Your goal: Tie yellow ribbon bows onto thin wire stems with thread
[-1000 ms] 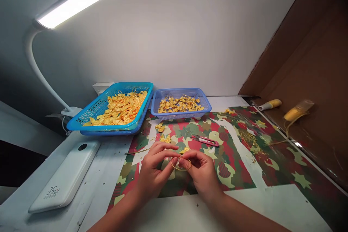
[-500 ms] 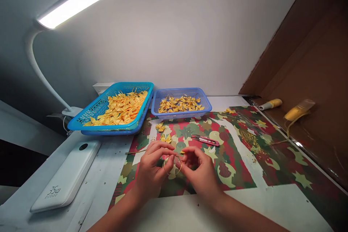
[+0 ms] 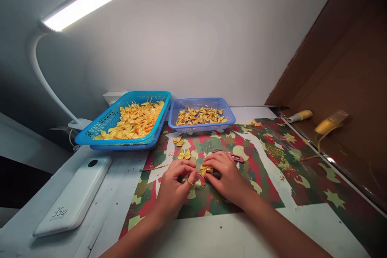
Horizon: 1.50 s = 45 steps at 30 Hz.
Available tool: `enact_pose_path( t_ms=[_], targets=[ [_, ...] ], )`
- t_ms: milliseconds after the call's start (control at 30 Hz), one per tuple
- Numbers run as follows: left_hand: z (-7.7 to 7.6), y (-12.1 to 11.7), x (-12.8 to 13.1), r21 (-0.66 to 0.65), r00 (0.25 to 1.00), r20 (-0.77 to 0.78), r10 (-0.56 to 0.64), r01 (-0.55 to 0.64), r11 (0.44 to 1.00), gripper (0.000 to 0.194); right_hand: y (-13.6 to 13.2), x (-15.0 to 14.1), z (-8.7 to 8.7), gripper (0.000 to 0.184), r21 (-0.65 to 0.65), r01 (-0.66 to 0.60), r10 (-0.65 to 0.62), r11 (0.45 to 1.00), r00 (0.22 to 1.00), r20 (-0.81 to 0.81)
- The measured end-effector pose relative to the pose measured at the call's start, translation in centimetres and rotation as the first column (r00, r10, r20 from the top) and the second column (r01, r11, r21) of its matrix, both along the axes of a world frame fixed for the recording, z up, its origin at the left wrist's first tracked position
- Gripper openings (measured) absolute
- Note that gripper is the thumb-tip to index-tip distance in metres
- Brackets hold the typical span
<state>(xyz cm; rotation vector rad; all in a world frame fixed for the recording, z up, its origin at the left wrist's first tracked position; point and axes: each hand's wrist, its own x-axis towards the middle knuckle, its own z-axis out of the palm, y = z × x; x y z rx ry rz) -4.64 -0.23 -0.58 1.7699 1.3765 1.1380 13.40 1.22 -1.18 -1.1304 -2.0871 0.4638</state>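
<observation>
Gripping yellow bow (image 3: 207,168) now with right fingers (image 3: 215,162), left fingers (image 3: 183,166) still pinching gold cord (image 3: 200,174)

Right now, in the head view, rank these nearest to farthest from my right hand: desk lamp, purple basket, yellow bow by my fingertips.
From your right hand:
1. Yellow bow, right at the fingertips.
2. Purple basket, behind the hand.
3. Desk lamp, far off to the left.

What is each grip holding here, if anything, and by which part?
The left grip holds a gold cord loop by its left side, at the thumb. The right grip touches a yellow bow at its right; whether it pinches cannot be told.
</observation>
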Motion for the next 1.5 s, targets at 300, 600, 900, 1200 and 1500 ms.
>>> enact_pose_path(
  t_ms=[300,600,900,1200,1500],
  targets=[
    [0.1,-0.6,0.4,0.078,0.998,0.040,0.047,-0.050,0.996,0.018,-2.1,-1.8,0.4,0.003,0.145,0.095,-0.068,0.985,0.981,-0.180],
    [-0.1,-0.7,0.7,0.093,1.000,0.023,0.005,-0.007,0.996,0.016,-2.0,-1.6,0.2,0.016,0.125,0.109,-0.093,0.986,0.988,-0.125],
    [0.0,-0.5,0.4,0.253,0.995,-0.087,-0.057,0.077,0.964,0.005,-1.7,-1.3,0.2,0.020,0.008,0.072,-0.068,0.997,0.974,-0.215],
    [0.4,-0.2,-0.5,0.440,0.961,-0.269,-0.059,0.177,0.880,0.011,-1.7,-1.3,0.8,0.021,-0.072,-0.005,-0.015,0.997,0.962,-0.273],
    [-1.1,0.3,0.0,0.218,0.864,-0.503,-0.010,0.138,0.966,0.019,0.1,0.1,0.2,0.023,-0.315,0.311,-0.350,0.896,0.934,-0.072]
  ],
)
